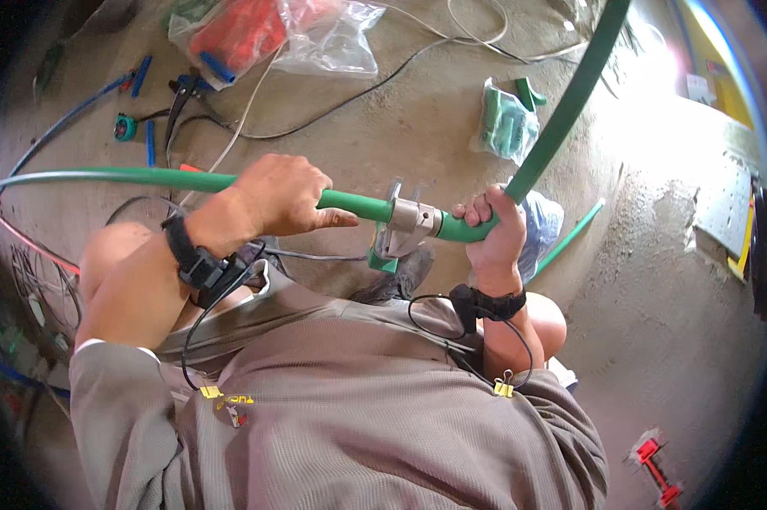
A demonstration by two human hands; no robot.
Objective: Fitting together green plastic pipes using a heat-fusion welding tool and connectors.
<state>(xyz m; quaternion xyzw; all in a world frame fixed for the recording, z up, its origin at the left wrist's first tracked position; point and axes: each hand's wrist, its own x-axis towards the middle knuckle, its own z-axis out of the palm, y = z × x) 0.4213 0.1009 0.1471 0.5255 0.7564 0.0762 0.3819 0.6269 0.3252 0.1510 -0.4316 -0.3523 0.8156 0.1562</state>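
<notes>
My left hand point(280, 197) is closed around a green plastic pipe point(354, 202), its thumb lying along the pipe. That pipe runs off to the left edge and meets a pipe welding iron point(413, 219) with silver metal sockets in front of my knees. A green part shows under the iron. On the iron's other side, my right hand point(496, 228) grips a second green pipe point(570, 98) near its lower end, and this pipe rises to the upper right. A short green piece point(460, 228) between the iron and my right fingers turns into it; my fingers hide the joint.
Clear bags with red and green parts point(247, 34) lie at the back. A bag of green fittings point(507, 123) is nearer. Pipe cutters point(179, 93), a teal tape measure point(125, 127) and cables point(315, 123) are on the left floor. A red tool point(658, 473) lies lower right.
</notes>
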